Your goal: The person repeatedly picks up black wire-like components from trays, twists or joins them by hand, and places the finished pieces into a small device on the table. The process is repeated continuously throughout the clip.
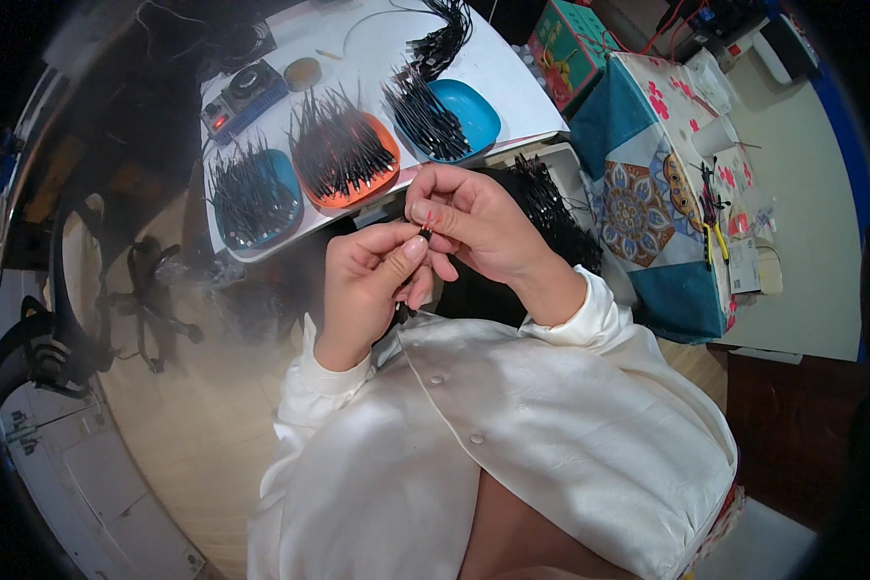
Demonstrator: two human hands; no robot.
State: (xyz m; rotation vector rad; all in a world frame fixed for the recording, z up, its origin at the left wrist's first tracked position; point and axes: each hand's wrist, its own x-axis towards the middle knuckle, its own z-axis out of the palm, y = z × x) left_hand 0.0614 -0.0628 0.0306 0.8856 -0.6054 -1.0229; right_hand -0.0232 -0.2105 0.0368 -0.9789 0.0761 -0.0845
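Note:
My left hand (367,280) pinches a thin black cable (424,233) between thumb and forefinger, in front of my chest. A short red wire sticks out of the cable's end, and my right hand (478,224) pinches it from the other side. Most of the cable is hidden by my fingers. Just beyond my hands, an orange tray (392,145) holds a dense bundle of black cables (333,140). To its left stands a blue tray (288,174) of similar cables. A second blue tray (478,114), partly filled, is on the right.
The trays sit on a white table (522,77) with a small dial-fronted device (251,92) and a round tin (303,73). A bin of black cables (556,208) stands below my right forearm. Pliers with yellow handles (715,237) lie by a patterned cloth (638,208).

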